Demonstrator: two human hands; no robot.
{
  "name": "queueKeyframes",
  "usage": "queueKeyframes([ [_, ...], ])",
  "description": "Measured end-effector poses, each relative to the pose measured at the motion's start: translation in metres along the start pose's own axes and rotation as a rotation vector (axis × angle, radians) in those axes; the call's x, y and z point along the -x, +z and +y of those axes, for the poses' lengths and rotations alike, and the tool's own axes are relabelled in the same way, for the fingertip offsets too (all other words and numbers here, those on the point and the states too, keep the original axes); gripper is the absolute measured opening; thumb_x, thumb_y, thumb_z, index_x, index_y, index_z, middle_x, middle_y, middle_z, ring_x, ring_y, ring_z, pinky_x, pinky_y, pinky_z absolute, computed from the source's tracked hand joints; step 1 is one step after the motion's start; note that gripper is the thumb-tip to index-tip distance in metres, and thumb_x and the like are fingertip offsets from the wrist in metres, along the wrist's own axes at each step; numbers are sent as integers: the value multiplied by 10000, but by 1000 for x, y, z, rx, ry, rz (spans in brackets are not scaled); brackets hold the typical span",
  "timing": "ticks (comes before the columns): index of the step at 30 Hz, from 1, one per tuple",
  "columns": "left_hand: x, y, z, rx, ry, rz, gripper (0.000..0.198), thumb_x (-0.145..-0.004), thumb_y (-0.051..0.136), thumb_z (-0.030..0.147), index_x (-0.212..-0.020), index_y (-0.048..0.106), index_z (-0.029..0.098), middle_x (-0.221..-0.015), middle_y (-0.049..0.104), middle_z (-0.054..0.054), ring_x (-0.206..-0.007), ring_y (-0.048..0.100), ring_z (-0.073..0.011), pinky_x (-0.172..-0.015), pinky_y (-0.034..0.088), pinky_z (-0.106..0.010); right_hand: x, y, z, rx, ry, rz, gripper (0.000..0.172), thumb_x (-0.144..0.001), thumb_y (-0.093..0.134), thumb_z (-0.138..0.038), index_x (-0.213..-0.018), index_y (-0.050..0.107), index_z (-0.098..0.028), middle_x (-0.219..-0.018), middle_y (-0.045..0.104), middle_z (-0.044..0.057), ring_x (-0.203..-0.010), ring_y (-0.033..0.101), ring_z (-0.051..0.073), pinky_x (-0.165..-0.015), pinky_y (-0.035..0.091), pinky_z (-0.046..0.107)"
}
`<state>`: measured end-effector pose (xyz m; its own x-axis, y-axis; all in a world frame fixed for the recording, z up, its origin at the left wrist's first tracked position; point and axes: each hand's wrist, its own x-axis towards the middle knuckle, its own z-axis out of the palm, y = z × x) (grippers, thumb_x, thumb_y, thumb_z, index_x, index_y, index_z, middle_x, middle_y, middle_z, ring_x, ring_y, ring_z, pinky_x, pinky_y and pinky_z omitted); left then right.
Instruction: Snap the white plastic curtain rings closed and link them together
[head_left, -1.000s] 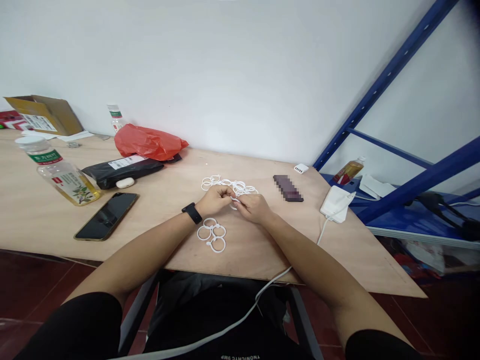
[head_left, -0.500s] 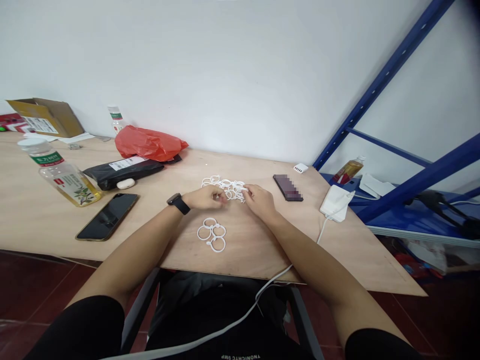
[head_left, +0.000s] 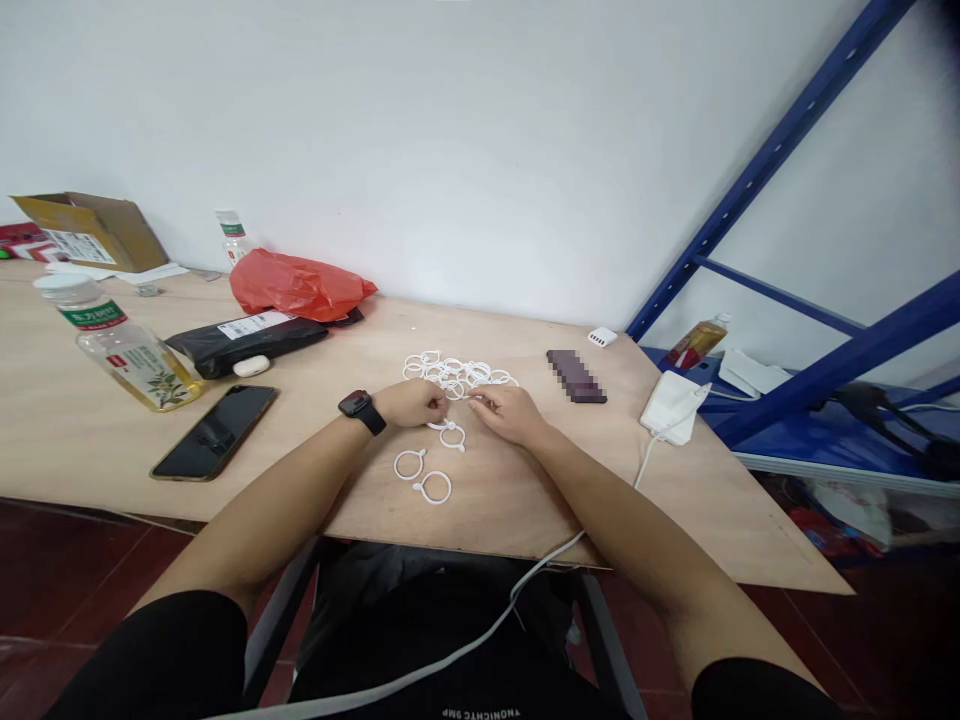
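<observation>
My left hand [head_left: 412, 402], with a black watch [head_left: 356, 404] on its wrist, is curled closed just in front of the ring pile. A white plastic ring with a small eyelet [head_left: 436, 426] shows partly beneath its fingertips, and another white ring [head_left: 452, 436] lies beside it. My right hand [head_left: 511, 412] rests at the pile's near right edge, thumb and forefinger slightly apart. Behind both hands lies the pile of white rings [head_left: 454, 368], partly covered by the fingers. Closer to me are two separate rings, one ring [head_left: 397, 465] to the left and one ring [head_left: 448, 490] nearer.
A black phone [head_left: 214, 434], a bottle [head_left: 139, 360], a black parcel [head_left: 251, 342] and a red bag [head_left: 300, 284] stand or lie left. On the right are another phone [head_left: 576, 377], a white charger [head_left: 673, 408] with its cable [head_left: 555, 550], and a blue metal frame [head_left: 750, 170].
Two of the near rings have shifted up toward my left hand. My left hand has moved slightly nearer me. My right hand has drawn slightly back, and the pile is spread more to the right.
</observation>
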<state>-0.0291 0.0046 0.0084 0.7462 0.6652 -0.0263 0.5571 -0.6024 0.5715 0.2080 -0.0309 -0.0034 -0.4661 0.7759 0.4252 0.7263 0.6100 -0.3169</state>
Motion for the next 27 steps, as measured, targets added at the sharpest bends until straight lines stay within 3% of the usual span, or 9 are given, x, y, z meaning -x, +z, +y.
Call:
queueKeyframes([
  [3,-2,3,2,-115,15,83,174,-788,519,223,-819,679,161,-732,661,-8,-635,536,-125,-602,363,-227,0,1,-1,-38,-72,-89,247,-904,615,-341,-1095,706,-213,-897,751,25,-813,674,164,-754,455,260],
  [8,-4,9,3,-143,80,101,169,-817,551,276,-861,672,166,-820,679,-29,-705,569,-146,-643,385,-238,0,2,-1,-10,-93,-159,274,-861,683,-376,-1089,713,-226,-837,734,23,-769,651,164,-708,437,259],
  [14,-5,10,5,-187,115,183,151,-837,557,270,-837,671,171,-811,669,-33,-732,569,-155,-663,392,-245,-1,3,0,-23,-106,-157,165,-883,628,-233,-1024,714,-221,-899,738,30,-827,646,166,-747,428,259],
  [19,-3,9,15,-187,136,363,132,-840,564,260,-826,658,168,-785,656,-24,-710,570,-144,-679,403,-250,-3,-1,0,-106,-47,-151,149,-922,547,-227,-953,689,-196,-868,715,30,-793,620,154,-708,404,247],
  [27,-4,18,23,-233,163,497,120,-832,591,274,-815,646,168,-758,662,-23,-690,584,-144,-659,406,-249,-1,1,2,-200,22,-68,170,-913,495,-254,-863,645,-190,-748,649,2,-690,554,138,-658,371,239],
])
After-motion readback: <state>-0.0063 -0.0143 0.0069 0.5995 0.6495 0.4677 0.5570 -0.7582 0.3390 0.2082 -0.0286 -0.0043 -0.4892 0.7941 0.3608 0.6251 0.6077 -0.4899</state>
